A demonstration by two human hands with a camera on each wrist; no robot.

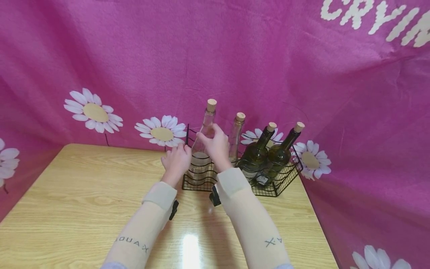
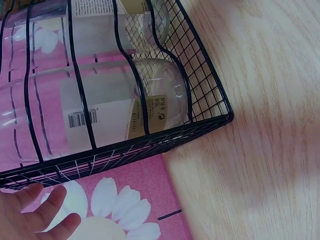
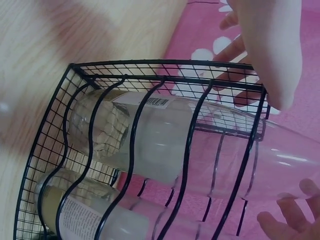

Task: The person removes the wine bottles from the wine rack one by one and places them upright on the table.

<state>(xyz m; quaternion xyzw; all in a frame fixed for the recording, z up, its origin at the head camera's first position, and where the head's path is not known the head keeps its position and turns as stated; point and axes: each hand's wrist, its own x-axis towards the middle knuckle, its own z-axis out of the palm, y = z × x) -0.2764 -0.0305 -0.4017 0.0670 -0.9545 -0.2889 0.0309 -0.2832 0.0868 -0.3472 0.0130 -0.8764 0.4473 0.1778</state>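
At the left end of a black wire rack (image 1: 276,191) stands a clear glass bottle (image 1: 201,158) with a cork (image 1: 211,105). My right hand (image 1: 217,147) grips this bottle below its neck, thumb on the near side; in the right wrist view its fingertips (image 3: 287,217) lie along the glass. With my left hand (image 1: 178,160) I hold the rack's left edge. The right wrist view has the left thumb before the corner and the other fingers behind the mesh; in the left wrist view these fingers (image 2: 47,212) are spread.
A second corked clear bottle (image 1: 234,140) and two corked dark green bottles (image 1: 254,153) (image 1: 279,155) stand in the rack. It sits at the back of a wooden table (image 1: 111,194), before a pink cloth (image 1: 151,56) with white daisies.
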